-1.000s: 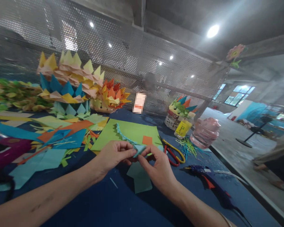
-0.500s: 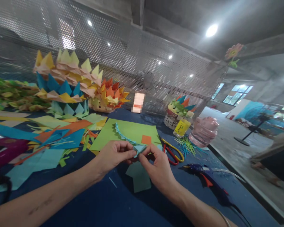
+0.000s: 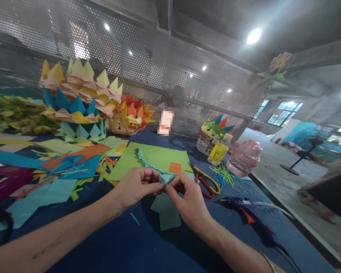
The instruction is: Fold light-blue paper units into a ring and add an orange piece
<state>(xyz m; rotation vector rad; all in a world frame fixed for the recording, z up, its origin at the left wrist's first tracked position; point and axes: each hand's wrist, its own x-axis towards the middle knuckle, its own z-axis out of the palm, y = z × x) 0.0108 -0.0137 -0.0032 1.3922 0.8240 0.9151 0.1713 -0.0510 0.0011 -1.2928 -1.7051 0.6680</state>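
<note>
A small light-blue folded paper triangle (image 3: pixel 166 178) is pinched between my two hands, above the blue table. My left hand (image 3: pixel 140 185) grips its left side with thumb and fingers. On its right side, my right hand (image 3: pixel 186 191) holds it the same way. Just below lie light-blue paper pieces (image 3: pixel 170 214) on the table. Behind my hands is a green paper sheet (image 3: pixel 156 153), bearing an orange paper square (image 3: pixel 175 167) and a curved light-blue paper strip (image 3: pixel 147 163).
Scissors (image 3: pixel 207 182) and a dark-blue glue gun (image 3: pixel 250 212) lie at the right. A yellow-labelled bottle (image 3: pixel 218 153) and a pink jar (image 3: pixel 244 157) stand behind them. At left are paper scraps (image 3: pixel 82 163), a magenta glue gun (image 3: pixel 10 182) and folded-paper crowns (image 3: pixel 79 106).
The paper triangle has tilted slightly between my fingers, its top edge now more level. Both hands stay almost in place.
</note>
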